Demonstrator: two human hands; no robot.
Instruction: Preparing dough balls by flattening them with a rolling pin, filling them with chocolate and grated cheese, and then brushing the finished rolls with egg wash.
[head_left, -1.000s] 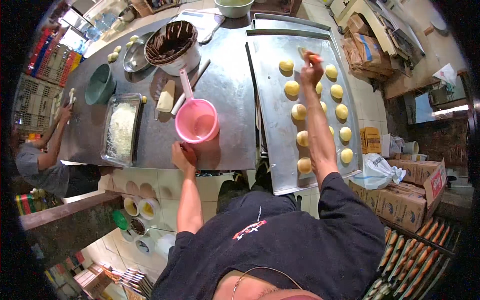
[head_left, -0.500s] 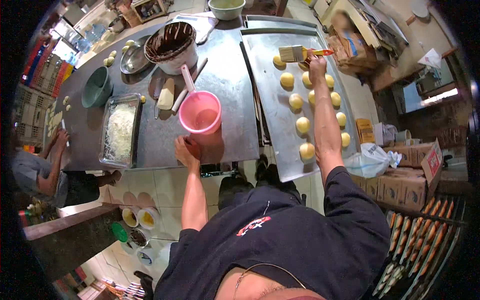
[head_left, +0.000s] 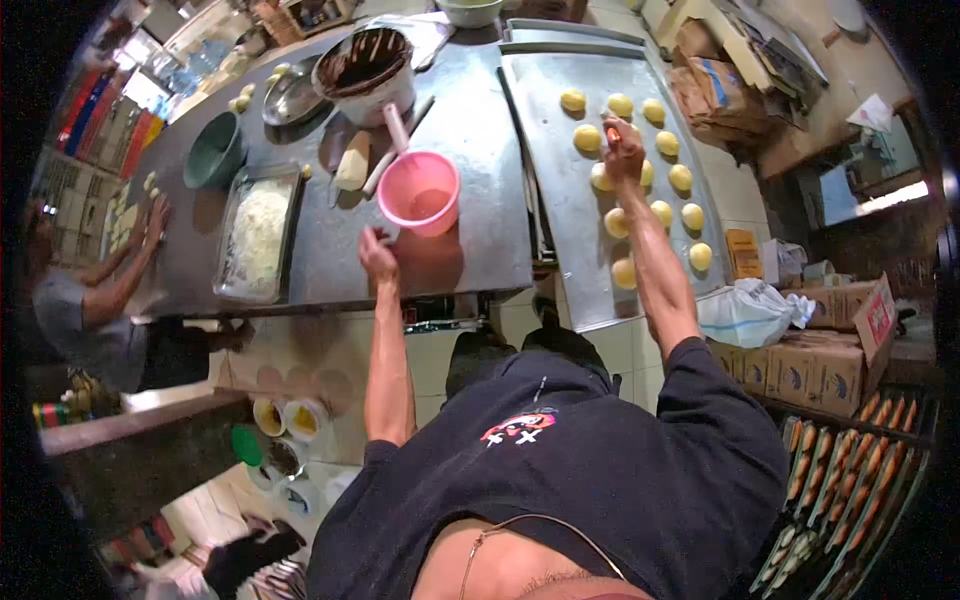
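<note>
My right hand (head_left: 625, 158) is closed around a pastry brush (head_left: 613, 136), of which only the orange-red handle end shows. It is above the second row of round, pale yellow dough balls (head_left: 587, 138) on a large metal baking tray (head_left: 545, 85); my hand hides the bristles and the ball beneath. Fingers loosely curled and apart, my left hand (head_left: 378, 255) appears to hold nothing. It is at the steel table's (head_left: 480, 265) near edge, just left of a pink plastic dipper (head_left: 420, 195). Whether it touches the table is unclear.
Left of the dipper are a block of dough or butter (head_left: 353, 162), a chocolate-smeared bucket (head_left: 365, 75), a tray of white shreds (head_left: 256, 240) and a green bowl (head_left: 214, 152). A co-worker's hands (head_left: 155, 220) are at the table's left end. Cardboard boxes (head_left: 815, 375) stand right.
My right hand has turned the brush, hiding its bristles, and moved slightly nearer along the tray. My left hand has shifted slightly. The co-worker's hands have come together. The view has tilted.
</note>
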